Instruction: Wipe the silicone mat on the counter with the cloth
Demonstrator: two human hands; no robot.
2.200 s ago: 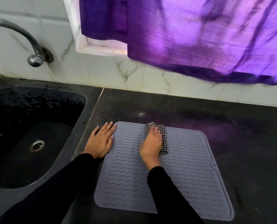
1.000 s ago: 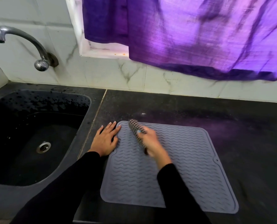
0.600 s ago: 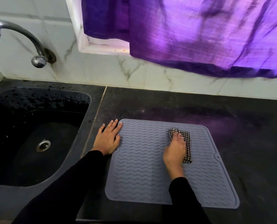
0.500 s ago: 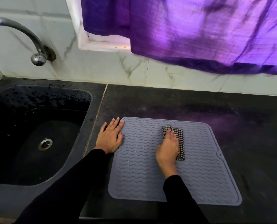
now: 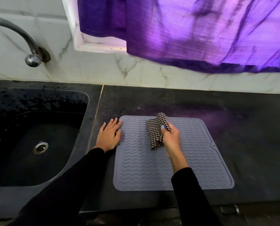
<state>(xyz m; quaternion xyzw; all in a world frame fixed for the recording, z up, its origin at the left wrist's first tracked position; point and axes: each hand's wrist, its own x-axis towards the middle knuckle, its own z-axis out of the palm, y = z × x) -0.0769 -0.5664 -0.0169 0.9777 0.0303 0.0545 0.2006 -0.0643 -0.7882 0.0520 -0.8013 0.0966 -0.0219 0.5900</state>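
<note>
1. The right hand (image 5: 171,137) pinches a black-and-white checked cloth (image 5: 155,132); its grip is closed on the cloth, thumb on the near face and fingers curled behind.
2. The cloth hangs bunched from that grip, partly lifted, with its lower end touching or just over the mat; the blur makes it hard to tell which.
3. The right hand sits over the far middle part of the mat, and its black sleeve (image 5: 189,193) runs back across the mat's near edge.
4. The left hand (image 5: 109,136) lies flat with its grip spread, fingers straight and close together, holding nothing.
5. That hand rests on the bench (image 5: 233,111) at the mat's far left corner, with the thumb side touching the mat's left edge.
6. The grey silicone mat (image 5: 193,168) lies flat on the dark bench, just to the right of the sink, with wavy ridges across its face and a raised rim.
7. A black sink (image 5: 77,144) is set into the bench on the left, with a metal drain (image 5: 40,147) in its bottom and water drops on its far wall.
8. A metal tap (image 5: 25,41) comes out of the white marble-look wall above the sink.
9. A purple curtain (image 5: 193,30) hangs over the window behind the bench, well apart from the mat.
</note>
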